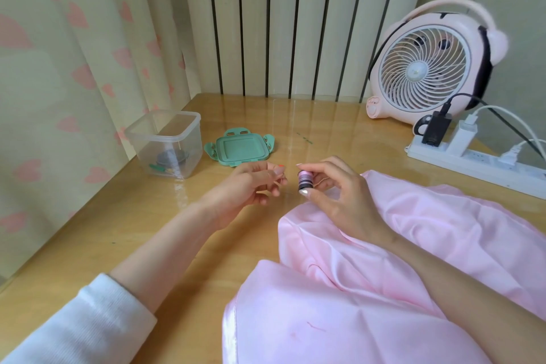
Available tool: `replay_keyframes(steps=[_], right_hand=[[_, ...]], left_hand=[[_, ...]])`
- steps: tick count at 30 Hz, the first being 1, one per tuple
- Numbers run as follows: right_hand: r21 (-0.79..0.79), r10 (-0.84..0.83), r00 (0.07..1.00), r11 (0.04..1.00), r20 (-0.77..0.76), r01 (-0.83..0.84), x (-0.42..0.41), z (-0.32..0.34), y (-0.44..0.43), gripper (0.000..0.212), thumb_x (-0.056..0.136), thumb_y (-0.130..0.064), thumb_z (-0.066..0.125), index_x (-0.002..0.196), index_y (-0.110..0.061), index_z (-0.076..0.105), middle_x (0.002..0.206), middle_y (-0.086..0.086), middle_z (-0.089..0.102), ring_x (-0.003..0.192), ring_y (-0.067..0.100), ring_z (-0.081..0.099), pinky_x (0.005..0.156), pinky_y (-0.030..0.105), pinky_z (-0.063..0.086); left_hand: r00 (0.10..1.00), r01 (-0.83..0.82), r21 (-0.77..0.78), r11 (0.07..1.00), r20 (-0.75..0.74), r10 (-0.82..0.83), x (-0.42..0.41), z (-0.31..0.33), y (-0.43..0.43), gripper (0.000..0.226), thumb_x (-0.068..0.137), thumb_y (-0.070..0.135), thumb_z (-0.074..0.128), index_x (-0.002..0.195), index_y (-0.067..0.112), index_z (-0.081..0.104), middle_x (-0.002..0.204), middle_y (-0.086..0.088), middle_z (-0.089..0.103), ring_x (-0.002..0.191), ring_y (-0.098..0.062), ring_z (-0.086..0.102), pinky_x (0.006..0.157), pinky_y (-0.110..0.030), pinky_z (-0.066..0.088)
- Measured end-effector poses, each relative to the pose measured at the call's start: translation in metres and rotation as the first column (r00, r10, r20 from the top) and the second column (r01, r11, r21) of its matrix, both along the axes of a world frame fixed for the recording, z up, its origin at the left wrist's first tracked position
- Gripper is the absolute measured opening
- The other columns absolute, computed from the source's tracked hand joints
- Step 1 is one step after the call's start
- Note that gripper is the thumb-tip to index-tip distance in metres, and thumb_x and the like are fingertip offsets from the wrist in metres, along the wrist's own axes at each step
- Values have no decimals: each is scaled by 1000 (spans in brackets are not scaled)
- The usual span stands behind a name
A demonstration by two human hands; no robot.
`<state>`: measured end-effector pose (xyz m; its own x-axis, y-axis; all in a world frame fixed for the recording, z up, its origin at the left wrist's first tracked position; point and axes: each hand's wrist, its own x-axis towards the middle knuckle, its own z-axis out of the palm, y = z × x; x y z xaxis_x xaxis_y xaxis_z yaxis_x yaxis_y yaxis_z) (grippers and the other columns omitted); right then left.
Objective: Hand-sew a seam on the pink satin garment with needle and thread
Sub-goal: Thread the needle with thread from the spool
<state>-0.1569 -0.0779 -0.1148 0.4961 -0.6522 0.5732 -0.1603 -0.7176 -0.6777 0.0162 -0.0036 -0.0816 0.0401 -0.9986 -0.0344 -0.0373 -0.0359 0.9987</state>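
My right fingers (307,193) are pinched around a small spool of pink thread (303,181), thumb under it, index on top, spool held upright just above the worktop (177,233). Right hand (339,186) hovers over the near edge of the pink satin garment (369,289), wrist resting on the fabric. Left fingers (276,176) are curled in with thumb and index pressed together, just beside the spool, not touching it. Probably a thread end or needle in that pinch, but too fine to see, so I cannot tell what they grip. Left hand (251,186) sits palm-up, forearm lying on the worktop, white sleeve (74,325) pushed up.

Garment is bunched in a heap on the right half of the worktop, glossy hem toward me.

Far left: clear plastic container (165,142), open, a few small items at the bottom, details blurred. Its green lid (239,148) lies flat just beside it. Far right: pink desk fan (428,68) standing against the wall, white power strip (478,159) in front of it with chargers plugged in.
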Motion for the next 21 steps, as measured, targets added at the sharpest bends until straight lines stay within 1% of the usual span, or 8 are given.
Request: replay_keyframes(steps=[3, 5, 8, 10, 14, 16, 19, 21], right_hand=[[-31, 8, 1000, 999, -14, -8, 0, 0, 1, 33, 77, -12, 63, 109, -14, 69, 95, 2, 55, 85, 9, 59, 78, 20, 50], [-46, 7, 1000, 999, -19, -8, 0, 0, 1, 33, 77, -9, 61, 109, -14, 69, 93, 2, 52, 86, 7, 56, 77, 20, 50], [-37, 18, 1000, 999, -17, -19, 0, -1, 1, 36, 77, -8, 60, 111, -16, 66, 92, 2, 53, 83, 8, 56, 76, 19, 49], [9, 15, 1000, 1000, -1, -15, 1, -1, 2, 40, 76, -10, 61, 115, -20, 60, 92, 2, 56, 81, 10, 57, 76, 18, 48], [83, -17, 1000, 996, 11, 16, 2, -1, 1, 42, 73, -14, 60, 114, -22, 53, 87, 4, 60, 78, 9, 54, 75, 12, 42], [112, -26, 1000, 993, 12, 25, 2, -2, 0, 43, 72, -15, 60, 113, -24, 52, 86, 1, 60, 78, 6, 53, 76, 12, 42], [159, -23, 999, 987, 34, 18, 1, -3, -2, 45, 71, -15, 60, 115, -22, 52, 85, -3, 59, 78, 3, 53, 76, 17, 44], [190, -23, 998, 982, 56, 12, 1, -4, -4, 46, 72, -16, 61, 116, -19, 52, 85, -4, 58, 78, 3, 53, 76, 19, 45]], left_hand=[[993, 24, -6, 1000, -112, -24, 3, 0, -1, 17, 96, 12, 47, 82, 10, 57, 75, 4, 58, 60, -4, 49, 50, -14, 36], [979, 40, -15, 999, -201, -43, 5, 0, -1, 18, 97, 10, 44, 82, 10, 55, 75, 3, 56, 59, -4, 49, 49, -14, 36], [937, 23, -33, 999, -347, -33, 9, 2, -3, 19, 97, 8, 41, 82, 11, 54, 75, 3, 56, 60, -5, 49, 50, -14, 38], [893, -18, -53, 998, -450, -8, 15, 3, -4, 20, 97, 8, 40, 82, 12, 53, 75, 3, 56, 61, -5, 50, 52, -15, 41], [742, -180, -103, 978, -667, 66, 33, 4, -7, 12, 93, 11, 45, 82, 14, 49, 76, 4, 54, 63, -4, 52, 57, -15, 45], [686, -286, -118, 951, -718, 117, 46, 7, -8, 14, 95, 10, 43, 82, 15, 48, 74, 5, 54, 63, -3, 52, 56, -14, 44], [658, -427, -158, 890, -730, 186, 70, 23, -5, 22, 98, 8, 39, 80, 15, 49, 71, 6, 54, 60, -2, 53, 56, -14, 42], [649, -508, -208, 836, -730, 213, 89, 37, 1, 33, 98, 6, 37, 71, 16, 55, 68, 6, 54, 58, -3, 52, 57, -14, 40]])
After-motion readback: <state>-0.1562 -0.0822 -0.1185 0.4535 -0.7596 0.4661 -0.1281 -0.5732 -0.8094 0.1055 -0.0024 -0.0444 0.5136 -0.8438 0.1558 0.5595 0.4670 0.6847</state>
